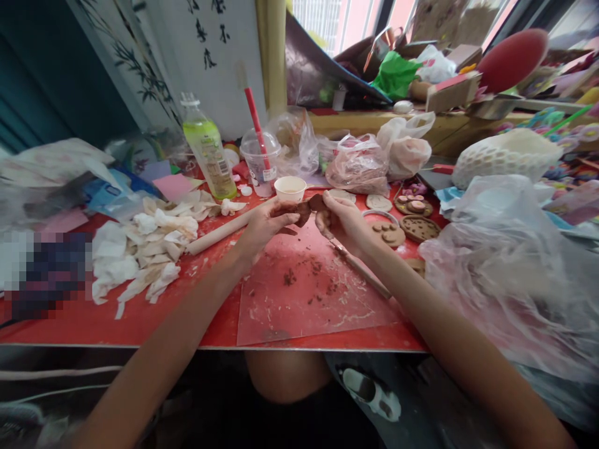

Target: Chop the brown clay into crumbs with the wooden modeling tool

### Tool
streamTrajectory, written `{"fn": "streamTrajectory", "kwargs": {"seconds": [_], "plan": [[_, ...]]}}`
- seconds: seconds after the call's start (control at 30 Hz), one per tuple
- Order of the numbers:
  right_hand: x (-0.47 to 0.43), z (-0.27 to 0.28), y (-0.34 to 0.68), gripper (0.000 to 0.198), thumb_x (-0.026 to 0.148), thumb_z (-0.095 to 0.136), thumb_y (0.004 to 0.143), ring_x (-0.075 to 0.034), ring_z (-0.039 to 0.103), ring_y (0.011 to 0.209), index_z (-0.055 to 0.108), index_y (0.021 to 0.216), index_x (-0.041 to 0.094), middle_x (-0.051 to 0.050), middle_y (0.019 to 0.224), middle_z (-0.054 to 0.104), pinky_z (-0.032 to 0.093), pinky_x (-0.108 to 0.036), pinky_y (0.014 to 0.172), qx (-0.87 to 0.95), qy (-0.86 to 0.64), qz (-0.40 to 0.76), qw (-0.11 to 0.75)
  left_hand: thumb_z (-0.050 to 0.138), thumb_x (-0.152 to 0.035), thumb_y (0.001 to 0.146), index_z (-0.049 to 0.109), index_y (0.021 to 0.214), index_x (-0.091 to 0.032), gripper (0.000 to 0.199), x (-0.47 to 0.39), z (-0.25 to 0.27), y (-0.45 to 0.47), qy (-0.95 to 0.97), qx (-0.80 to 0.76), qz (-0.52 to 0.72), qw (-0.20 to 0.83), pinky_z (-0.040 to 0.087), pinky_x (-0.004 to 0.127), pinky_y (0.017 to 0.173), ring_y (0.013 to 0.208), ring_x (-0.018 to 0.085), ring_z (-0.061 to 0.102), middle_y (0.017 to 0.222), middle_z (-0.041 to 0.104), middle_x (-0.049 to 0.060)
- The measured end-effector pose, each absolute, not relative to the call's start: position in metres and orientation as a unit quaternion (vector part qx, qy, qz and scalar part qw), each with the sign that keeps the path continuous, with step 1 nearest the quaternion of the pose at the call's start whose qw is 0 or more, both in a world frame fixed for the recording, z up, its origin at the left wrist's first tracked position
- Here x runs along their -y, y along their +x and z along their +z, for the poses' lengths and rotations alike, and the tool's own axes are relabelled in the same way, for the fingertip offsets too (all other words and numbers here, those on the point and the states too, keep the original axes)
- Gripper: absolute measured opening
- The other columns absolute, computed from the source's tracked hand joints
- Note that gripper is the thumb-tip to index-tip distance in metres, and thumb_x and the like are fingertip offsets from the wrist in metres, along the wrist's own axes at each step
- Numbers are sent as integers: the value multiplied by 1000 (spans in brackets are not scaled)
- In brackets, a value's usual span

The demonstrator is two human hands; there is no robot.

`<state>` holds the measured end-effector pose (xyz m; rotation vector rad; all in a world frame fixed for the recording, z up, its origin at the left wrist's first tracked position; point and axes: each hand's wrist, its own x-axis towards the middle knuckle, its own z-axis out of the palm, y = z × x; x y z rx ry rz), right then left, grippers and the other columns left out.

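Note:
In the head view, both hands are raised over a clear plastic sheet [290, 312] strewn with dark brown crumbs. My left hand [266, 226] is closed around a lump of dark brown clay [304, 215]. Facing it, my right hand [346, 223] pinches the clay's upper part between thumb and fingers. Whether the clay is one piece or two, I cannot tell. A thin stick-like tool [362, 271] slants out below my right hand; its upper end is hidden by the fingers, so I cannot tell if it is held. Behind the hands is a white paper cup [290, 188].
A rolling pin [224, 229] and crumpled tissues [140, 243] lie left on the red table [154, 330]. Behind stand a green drink bottle [210, 149] and a plastic cup [259, 156] with a red straw. At right are round clay discs [418, 229] and plastic bags [505, 268].

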<state>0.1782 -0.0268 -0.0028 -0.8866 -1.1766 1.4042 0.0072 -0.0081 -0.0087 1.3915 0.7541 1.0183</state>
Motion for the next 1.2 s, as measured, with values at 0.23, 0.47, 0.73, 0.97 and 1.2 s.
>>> {"fn": "streamTrajectory", "kwargs": {"seconds": [0.23,0.47,0.73,0.97,1.2], "plan": [[30,-3,174,28,40,47,93,-6,39,32,58,84,15,5,43,53,27,-20,33,499,-367,604,501,70,-30,74,65,92,-12,26,9,-11,10,603,-332,406,601,53,26,63,71,14,64,81,68,3],[28,-6,176,30,44,48,93,-5,38,37,56,82,17,5,46,49,25,-22,37,502,-376,585,514,55,-15,84,63,80,-10,9,12,-8,12,581,-372,435,579,54,25,60,60,11,60,67,63,2],[22,-14,176,12,24,55,89,-5,38,41,57,81,15,5,50,49,24,-23,42,508,-366,608,488,42,-11,93,57,72,-12,26,14,-5,13,576,-374,438,580,48,20,50,49,7,50,53,48,-3],[25,-13,175,20,36,59,85,-5,32,46,49,79,19,7,54,40,22,-22,44,477,-331,640,503,43,-13,94,54,70,-12,26,13,-6,13,570,-383,447,573,45,19,48,49,7,48,55,47,-3],[24,-12,176,20,28,68,76,-3,20,45,56,88,16,8,59,41,13,-23,41,482,-325,619,528,48,-21,93,62,85,-13,17,10,-9,11,525,-353,442,636,53,26,71,67,9,55,71,58,0]]}}
